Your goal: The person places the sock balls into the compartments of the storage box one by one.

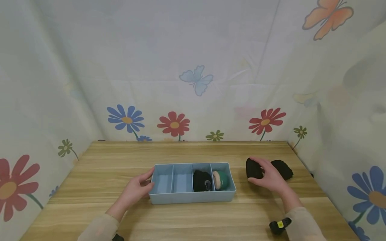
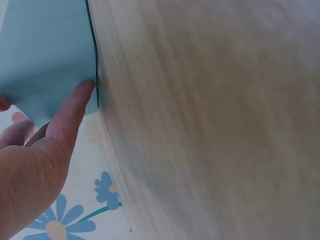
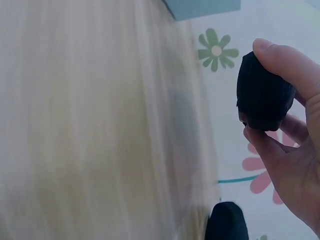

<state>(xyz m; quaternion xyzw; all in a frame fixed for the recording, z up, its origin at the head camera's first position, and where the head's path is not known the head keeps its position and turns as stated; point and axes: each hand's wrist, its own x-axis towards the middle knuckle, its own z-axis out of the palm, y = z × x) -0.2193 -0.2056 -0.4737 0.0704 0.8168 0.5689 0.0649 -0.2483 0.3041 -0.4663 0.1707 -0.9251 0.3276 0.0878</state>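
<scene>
A light blue divided box point(image 1: 193, 198) sits on the table with its compartments in a row. The two left compartments show bare floors; the third contains a rolled black sock point(image 1: 201, 180) with a grey patch, and the rightmost a rolled green sock point(image 1: 223, 180) with a beige band. My left hand point(image 1: 137, 188) touches the box's left end, thumb and fingers spread along the outer wall. To the right of the box, my right hand point(image 1: 269, 175) holds another rolled black sock point(image 3: 264, 95) between thumb and fingers, raised above the wood in the right wrist view.
Behind the right hand, one more rolled black sock point(image 1: 282, 169) lies on the wooden table point(image 1: 193, 221). A flower-and-butterfly curtain point(image 1: 193, 110) borders the table at the back and both sides.
</scene>
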